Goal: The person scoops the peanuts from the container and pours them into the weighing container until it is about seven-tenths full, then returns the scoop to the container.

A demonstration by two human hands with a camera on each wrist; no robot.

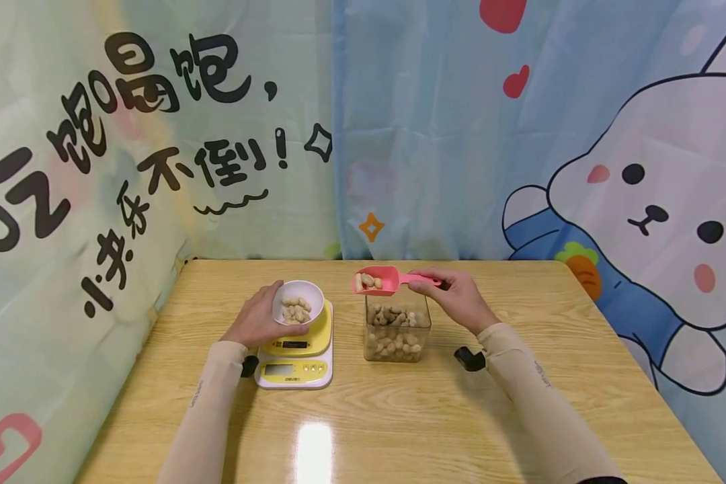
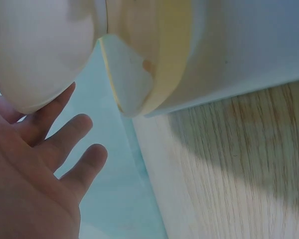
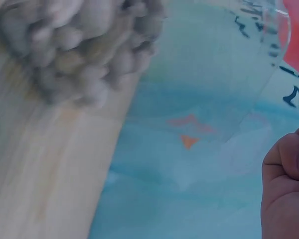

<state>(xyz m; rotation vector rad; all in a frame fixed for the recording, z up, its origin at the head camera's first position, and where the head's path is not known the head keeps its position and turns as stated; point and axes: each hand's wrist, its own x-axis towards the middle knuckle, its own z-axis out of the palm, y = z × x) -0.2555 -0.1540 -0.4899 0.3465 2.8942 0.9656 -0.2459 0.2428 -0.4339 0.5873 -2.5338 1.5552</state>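
My left hand [image 1: 255,321] holds a small white bowl [image 1: 297,289] by its side, thumb near and fingers beyond. Some unshelled peanuts [image 1: 296,311] lie in it. The bowl [image 2: 37,50] overlaps a yellow and white kitchen scale [image 1: 311,341] and is tilted; two of the hand's fingers [image 2: 84,159] stick out beside it in the left wrist view. With thumb and fingers my right hand [image 1: 460,301] grips the handle of a pink scoop [image 1: 390,279], which carries a few peanuts [image 1: 369,281]. Beneath the scoop stands a clear plastic container [image 1: 398,327] partly filled with peanuts [image 3: 79,55].
Everything stands on a light wooden table [image 1: 375,423]. Just behind its far edge hangs a printed curtain [image 1: 423,168] with a cartoon figure and lettering. The container is a short way right of the scale.
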